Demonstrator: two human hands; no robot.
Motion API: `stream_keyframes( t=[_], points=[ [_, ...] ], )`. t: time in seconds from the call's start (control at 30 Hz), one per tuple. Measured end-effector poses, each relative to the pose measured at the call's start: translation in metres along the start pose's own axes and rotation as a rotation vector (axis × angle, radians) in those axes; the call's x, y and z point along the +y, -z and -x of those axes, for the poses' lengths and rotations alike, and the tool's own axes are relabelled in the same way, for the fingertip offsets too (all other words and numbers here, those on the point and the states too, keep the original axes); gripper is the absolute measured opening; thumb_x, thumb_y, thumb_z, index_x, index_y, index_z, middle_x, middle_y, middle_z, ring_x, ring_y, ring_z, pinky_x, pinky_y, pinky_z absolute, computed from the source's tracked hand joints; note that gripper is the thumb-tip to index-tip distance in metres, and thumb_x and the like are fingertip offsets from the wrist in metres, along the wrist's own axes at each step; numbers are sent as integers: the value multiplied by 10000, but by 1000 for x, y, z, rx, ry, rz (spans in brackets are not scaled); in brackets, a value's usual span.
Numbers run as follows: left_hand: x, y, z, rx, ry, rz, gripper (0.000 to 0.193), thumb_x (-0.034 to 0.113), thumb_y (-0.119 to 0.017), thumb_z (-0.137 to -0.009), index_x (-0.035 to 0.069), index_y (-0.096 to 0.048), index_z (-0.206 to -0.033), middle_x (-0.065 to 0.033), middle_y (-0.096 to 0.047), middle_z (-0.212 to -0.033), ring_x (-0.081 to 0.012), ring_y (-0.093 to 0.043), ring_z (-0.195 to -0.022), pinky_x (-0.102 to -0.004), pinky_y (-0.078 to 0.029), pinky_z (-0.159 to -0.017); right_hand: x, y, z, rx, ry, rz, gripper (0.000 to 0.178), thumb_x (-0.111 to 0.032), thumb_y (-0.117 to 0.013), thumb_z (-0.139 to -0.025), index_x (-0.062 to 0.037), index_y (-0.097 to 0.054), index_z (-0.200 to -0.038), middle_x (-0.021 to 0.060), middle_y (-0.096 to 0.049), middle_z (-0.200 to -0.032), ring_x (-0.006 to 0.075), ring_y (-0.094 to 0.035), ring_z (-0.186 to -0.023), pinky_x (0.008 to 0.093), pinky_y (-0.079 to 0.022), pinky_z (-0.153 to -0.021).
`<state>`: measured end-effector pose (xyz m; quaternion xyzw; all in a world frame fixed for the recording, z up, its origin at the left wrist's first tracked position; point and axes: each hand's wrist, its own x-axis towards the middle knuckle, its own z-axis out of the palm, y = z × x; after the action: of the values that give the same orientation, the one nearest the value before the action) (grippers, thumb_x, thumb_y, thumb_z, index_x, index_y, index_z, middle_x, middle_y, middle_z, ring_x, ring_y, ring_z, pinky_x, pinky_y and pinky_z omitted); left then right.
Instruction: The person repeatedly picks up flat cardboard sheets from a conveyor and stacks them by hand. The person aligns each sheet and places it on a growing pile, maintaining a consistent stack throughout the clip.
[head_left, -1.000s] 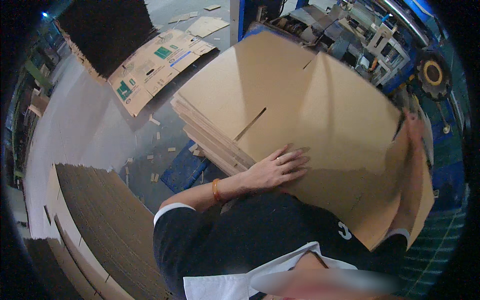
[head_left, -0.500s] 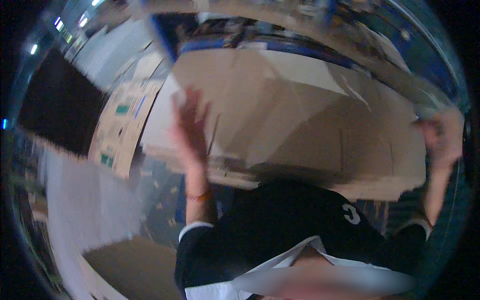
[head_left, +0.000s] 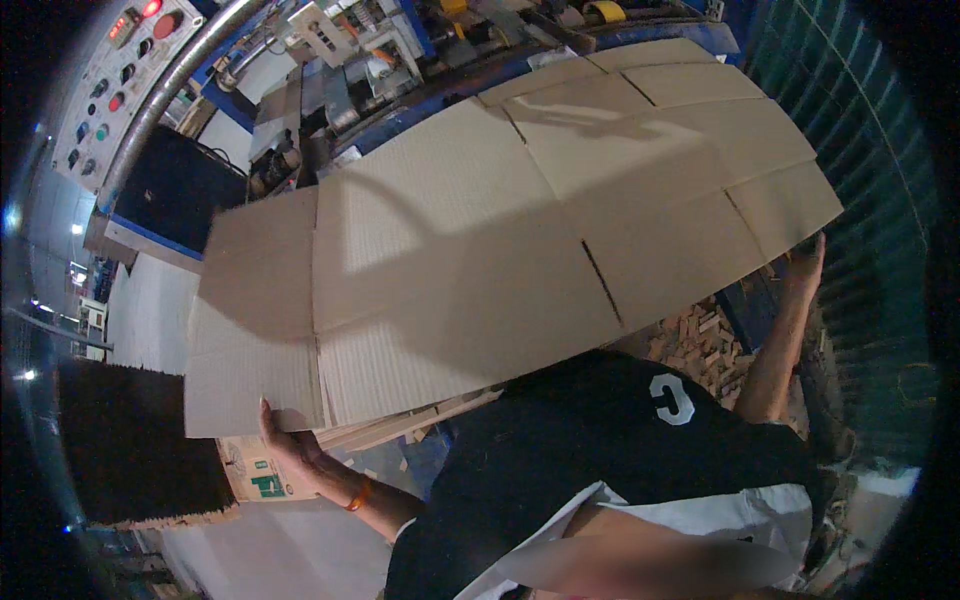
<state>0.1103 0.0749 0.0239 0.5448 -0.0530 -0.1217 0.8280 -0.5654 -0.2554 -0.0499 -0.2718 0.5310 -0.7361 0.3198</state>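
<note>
Cardboard sheet, one, spans the middle before the person, left hand at its near left corner, right hand at its right end. Machine stands behind, control panel far left, corrugated sheeting right. Scraps lie below the near edge, inside the right forearm; cardboard stack stands left (flat carton between it and the left hand).

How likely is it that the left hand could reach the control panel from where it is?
Probably not: the left hand is at the near edge of the cardboard, and the control panel looks well beyond the far edge, with the cardboard's left end between.
</note>
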Motion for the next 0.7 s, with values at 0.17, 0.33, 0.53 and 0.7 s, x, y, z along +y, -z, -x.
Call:
stream_keyframes(
  t=[0.17, 0.33, 0.53, 0.7],
  points=[
    [6, 3, 14, -136, -302, -393, 406, 236, -648, -821, -55, -551, -1087, -122, -578, -1040, -181, -548, -899, -308, -437, -818, -23, -15, -41, -335, 99, -126, 539, -180, -612, -829, -49, -376, -1295, 117, -492, -1237, 258, -499, -1097, 376, -419, -898],
    [-22, -2, 34, -48, -361, -776, 252, 166, -634, -832, -28, -583, -986, -82, -594, -981, -177, -527, -873, -309, -419, -799, -80, -55, 82, -250, 410, 580, 344, -62, -598, -809, -9, -497, -1134, 106, -603, -1002, 197, -575, -895, 306, -469, -768],
    [-48, -51, 70, -721, -806, -1099, 503, 29, -593, -735, 66, -540, -1234, -146, -495, -1298, -312, -437, -1228, -396, -338, -1017, -44, -107, 175, -1464, 1032, 735, 305, -12, -601, -721, -115, -647, -1005, 67, -609, -1148, 290, -513, -1148, 459, -383, -975],
    [-46, -83, 88, -1077, -859, -1458, 596, -75, -500, -709, 125, -510, -1271, -109, -435, -1359, -307, -388, -1266, -439, -273, -1063, -35, -118, 157, -1602, 1075, 698, 323, -99, -585, -780, -145, -615, -1099, 51, -566, -1219, 279, -479, -1186, 456, -356, -1002]
  ],
)
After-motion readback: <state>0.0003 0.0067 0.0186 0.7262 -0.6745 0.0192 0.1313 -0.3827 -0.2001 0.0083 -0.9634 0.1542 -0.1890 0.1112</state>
